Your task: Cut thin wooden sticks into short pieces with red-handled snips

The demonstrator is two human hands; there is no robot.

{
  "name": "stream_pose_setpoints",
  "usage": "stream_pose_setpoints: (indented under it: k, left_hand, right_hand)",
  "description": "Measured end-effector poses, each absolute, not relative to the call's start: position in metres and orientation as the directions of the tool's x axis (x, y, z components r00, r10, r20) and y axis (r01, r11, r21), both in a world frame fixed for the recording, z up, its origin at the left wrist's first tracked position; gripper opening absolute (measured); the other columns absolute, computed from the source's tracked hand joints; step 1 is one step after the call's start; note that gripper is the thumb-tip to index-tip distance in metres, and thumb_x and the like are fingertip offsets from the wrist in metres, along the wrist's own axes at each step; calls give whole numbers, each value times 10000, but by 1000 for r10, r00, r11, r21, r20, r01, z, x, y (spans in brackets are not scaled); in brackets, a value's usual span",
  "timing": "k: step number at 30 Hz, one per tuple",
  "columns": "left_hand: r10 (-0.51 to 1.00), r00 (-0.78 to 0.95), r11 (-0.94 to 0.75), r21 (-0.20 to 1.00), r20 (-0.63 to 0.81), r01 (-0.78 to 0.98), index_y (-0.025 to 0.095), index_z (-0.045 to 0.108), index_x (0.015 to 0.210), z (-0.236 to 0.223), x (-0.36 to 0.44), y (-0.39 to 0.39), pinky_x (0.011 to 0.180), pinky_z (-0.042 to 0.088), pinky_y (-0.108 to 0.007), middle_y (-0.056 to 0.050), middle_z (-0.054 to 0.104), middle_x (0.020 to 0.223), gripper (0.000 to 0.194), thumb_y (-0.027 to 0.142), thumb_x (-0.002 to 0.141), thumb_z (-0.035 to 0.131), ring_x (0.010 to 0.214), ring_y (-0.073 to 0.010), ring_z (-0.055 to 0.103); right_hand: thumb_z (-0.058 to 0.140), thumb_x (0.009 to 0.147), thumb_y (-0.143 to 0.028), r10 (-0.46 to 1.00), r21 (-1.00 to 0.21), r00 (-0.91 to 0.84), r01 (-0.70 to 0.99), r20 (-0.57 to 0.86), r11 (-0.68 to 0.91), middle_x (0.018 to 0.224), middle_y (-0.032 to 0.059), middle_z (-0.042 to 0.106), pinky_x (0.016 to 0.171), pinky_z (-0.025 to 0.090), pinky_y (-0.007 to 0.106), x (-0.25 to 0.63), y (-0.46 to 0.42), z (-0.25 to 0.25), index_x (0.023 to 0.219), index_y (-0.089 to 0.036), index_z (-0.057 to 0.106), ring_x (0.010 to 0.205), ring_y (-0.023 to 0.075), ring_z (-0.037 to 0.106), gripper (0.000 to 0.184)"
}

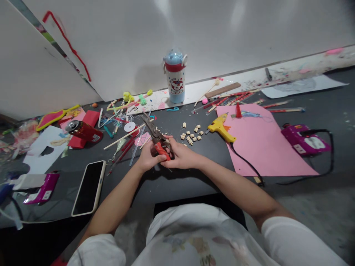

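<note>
Both hands are together at the front middle of the table, on a pair of red-handled snips [161,150]. The dark metal jaws of the snips point away from me and to the left. My left hand [146,157] is closed around the handle side, with its thumb over the red grip. From the other side my right hand [183,153] is closed on the handles too, and its fingers partly hide them. Thin wooden sticks [124,137] lie just left of the jaws. Several short pale wooden pieces [190,140] are scattered beyond my right hand.
A yellow glue gun [222,127] rests on pink paper [252,147] at right, its cord trailing forward. The bottle [176,79] stands at the back. Leftward are a phone [89,188], a tipped drink can [84,131] and craft scraps. Purple power strips [301,140] lie at both sides.
</note>
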State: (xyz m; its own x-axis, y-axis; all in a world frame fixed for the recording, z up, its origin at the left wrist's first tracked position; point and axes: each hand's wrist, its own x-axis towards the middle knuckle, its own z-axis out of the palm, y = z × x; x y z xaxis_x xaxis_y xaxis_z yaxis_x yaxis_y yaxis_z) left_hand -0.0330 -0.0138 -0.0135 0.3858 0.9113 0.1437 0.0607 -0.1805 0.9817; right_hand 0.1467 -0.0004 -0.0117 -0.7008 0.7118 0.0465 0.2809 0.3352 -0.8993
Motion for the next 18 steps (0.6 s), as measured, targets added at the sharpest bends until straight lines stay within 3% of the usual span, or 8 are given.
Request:
stream_pose_setpoints:
  k: [6,12,15,18]
  left_hand:
    - [910,388,-185,981,149,59,149,541,1199,-12,-32,-12,735,538,-313,-150,661,1059,680,487,645,747,952,-259,651]
    - [933,327,-187,978,148,89,160,557,1151,-15,-31,-6,819,525,-346,-157,642,1123,725,578,590,747,969,-250,646]
    - [954,180,-279,926,238,253,161,580,1102,-16,-37,-7,741,521,-310,-111,673,987,648,612,649,681,843,-201,653]
    - [883,-24,-365,719,468,591,170,626,927,-10,-49,-9,671,487,-275,-47,649,816,350,491,809,554,698,-140,598]
  right_hand:
    - [640,728,-427,720,-915,-694,268,34,302,813,14,582,630,438,287,146,-1,-10,1370,-130,211,696,161,551,828]
    - [637,730,-365,753,-962,-657,182,34,203,904,35,568,669,457,292,143,1,-9,1273,-131,308,736,143,546,676]
    - [658,712,-413,793,-959,-609,211,23,189,896,29,548,672,457,297,145,3,-10,1172,-141,363,736,141,542,611]
    - [663,696,-494,816,-946,-577,273,-17,173,884,23,540,679,454,304,146,4,-13,1098,-164,380,737,146,543,592]
